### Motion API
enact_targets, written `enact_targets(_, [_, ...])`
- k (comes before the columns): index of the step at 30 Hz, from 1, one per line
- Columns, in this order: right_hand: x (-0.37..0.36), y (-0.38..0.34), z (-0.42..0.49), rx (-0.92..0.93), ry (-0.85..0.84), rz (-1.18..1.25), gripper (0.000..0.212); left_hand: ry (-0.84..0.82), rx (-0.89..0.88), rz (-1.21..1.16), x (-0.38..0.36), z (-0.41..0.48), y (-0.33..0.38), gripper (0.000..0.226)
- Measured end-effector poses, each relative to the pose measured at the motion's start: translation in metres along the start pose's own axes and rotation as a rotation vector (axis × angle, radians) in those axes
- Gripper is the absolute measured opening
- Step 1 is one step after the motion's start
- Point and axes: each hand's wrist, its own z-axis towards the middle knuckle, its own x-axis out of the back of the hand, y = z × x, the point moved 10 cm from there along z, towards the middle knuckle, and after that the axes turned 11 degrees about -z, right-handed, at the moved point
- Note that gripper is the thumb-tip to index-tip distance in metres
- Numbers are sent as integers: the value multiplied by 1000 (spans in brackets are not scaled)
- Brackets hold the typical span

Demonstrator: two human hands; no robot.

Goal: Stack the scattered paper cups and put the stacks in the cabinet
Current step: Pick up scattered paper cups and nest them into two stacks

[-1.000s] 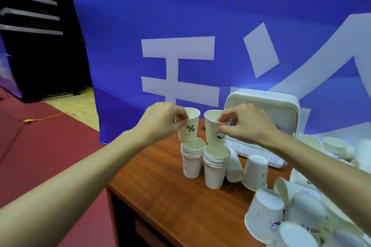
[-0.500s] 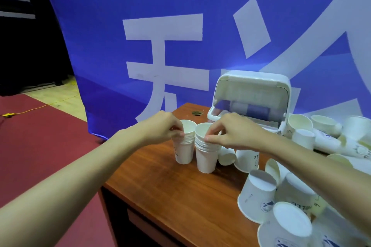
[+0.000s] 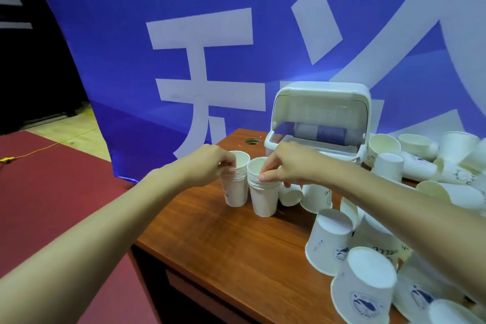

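Blue logos mark loose cups [image 3: 364, 287]; one reads "HELLO". Left stack [image 3: 234, 191] and right stack [image 3: 263, 198] stand upright, side by side on desk [image 3: 231, 250]. Left hand [image 3: 209, 164] pinches left stack's rim, right hand [image 3: 288, 166] right stack's, fingers curled.

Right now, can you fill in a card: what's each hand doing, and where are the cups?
Left hand: pinches rim of left stack of white paper cups
Right hand: pinches rim of right stack of white paper cups
Stacks: upright, side by side on brown wooden table
Loose white paper cups: heaped at right, several upside down
Behind: white plastic box, lid raised
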Motion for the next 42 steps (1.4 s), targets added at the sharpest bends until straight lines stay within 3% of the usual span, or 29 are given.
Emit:
enact_targets(3, [11, -2, -9, 13, 50, 26, 23, -24, 50, -3, 2, -1, 1, 17])
enact_targets(5, [34, 11, -18, -41, 182, 83, 31, -10, 70, -18, 12, 0, 6, 17])
enact_targets(8, [69, 44, -34, -141, 343, -43, 30, 150, 49, -76, 40, 6, 23, 21])
enact_targets(11, [61, 74, -42, -190, 178, -330, 32, 293, 17, -29, 50, 29, 47, 29])
enact_targets(13, [41, 88, -46, -205, 15, -383, 51, 276, 43, -1, 37, 54, 58, 30])
enact_targets(16, [15, 97, -49, -214, -107, -397, 76, 69, 118, 62, -3, 94, 66, 19])
enact_targets(19, [2, 99, -47, -191, -162, -417, 72, -94, 210, 134, -33, 119, 61, 15])
enact_targets(25, [12, 112, -39, -200, -44, -309, 61, -275, 293, 130, -71, 142, 45, 46])
enact_targets(28, [14, 115, -46, -223, 12, -326, 65, -227, 236, 122, -70, 146, 49, 33])
enact_targets(32, [3, 117, -44, -228, -68, -413, 67, -111, 191, 31, -41, 146, 60, 19])
enact_targets(36, [3, 124, -26, -230, -48, -312, 43, -167, 153, 74, -42, 140, 63, 19])
enact_targets(39, [-16, 129, -18, -255, -187, -285, 75, -173, 111, 103, -50, 139, 61, 14])
enact_targets(42, [-19, 132, -12, -301, -183, -214, 83, -144, 72, 122, -53, 141, 64, 17])
